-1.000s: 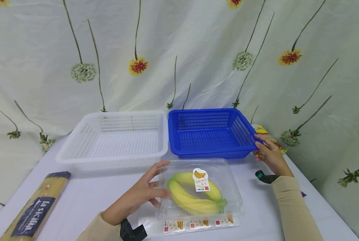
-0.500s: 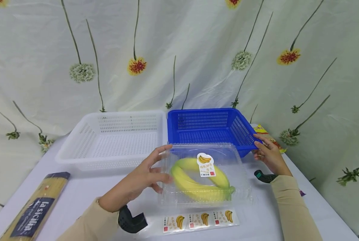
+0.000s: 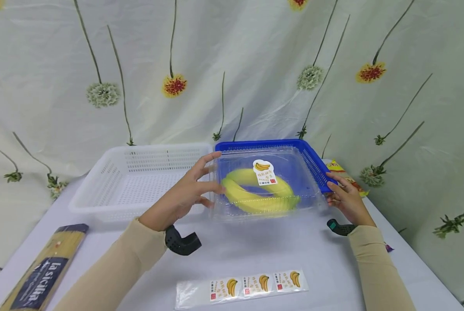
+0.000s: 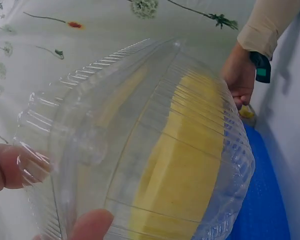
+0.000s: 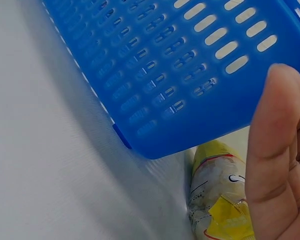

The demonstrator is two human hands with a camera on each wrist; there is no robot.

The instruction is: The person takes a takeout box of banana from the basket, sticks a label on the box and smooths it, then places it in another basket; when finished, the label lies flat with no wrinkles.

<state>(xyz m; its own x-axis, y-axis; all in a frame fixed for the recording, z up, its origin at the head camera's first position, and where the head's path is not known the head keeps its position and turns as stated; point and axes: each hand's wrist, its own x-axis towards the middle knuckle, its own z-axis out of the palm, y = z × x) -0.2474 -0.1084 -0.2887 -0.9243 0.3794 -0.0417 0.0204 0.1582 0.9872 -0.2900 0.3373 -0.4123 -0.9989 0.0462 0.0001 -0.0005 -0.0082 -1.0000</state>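
Note:
My left hand (image 3: 187, 194) grips the left edge of a clear plastic clamshell box (image 3: 233, 157), held up off the table and tilted. Inside lie yellow bananas (image 3: 255, 194), and a white banana label (image 3: 265, 172) is stuck on the lid. From the left wrist view, the thumb and a finger hold the ridged rim of the box (image 4: 117, 170). The box overlaps the front of a blue plastic basket (image 3: 311, 164) and hides much of its inside. At the basket's right front corner, my right hand (image 3: 348, 201) holds the rim, thumb (image 5: 275, 145) against the outer side.
To the left of the blue basket stands a white basket (image 3: 127, 209). A pack of spaghetti (image 3: 41, 276) lies at the left. A strip of banana labels (image 3: 241, 286) lies on the table in front. Behind the right hand is a yellow-and-red food bag (image 3: 344, 176).
My left hand has lifted the box of bananas off the table and moved it forward over the blue basket's front. The label strip is now uncovered. My right hand stays on the basket.

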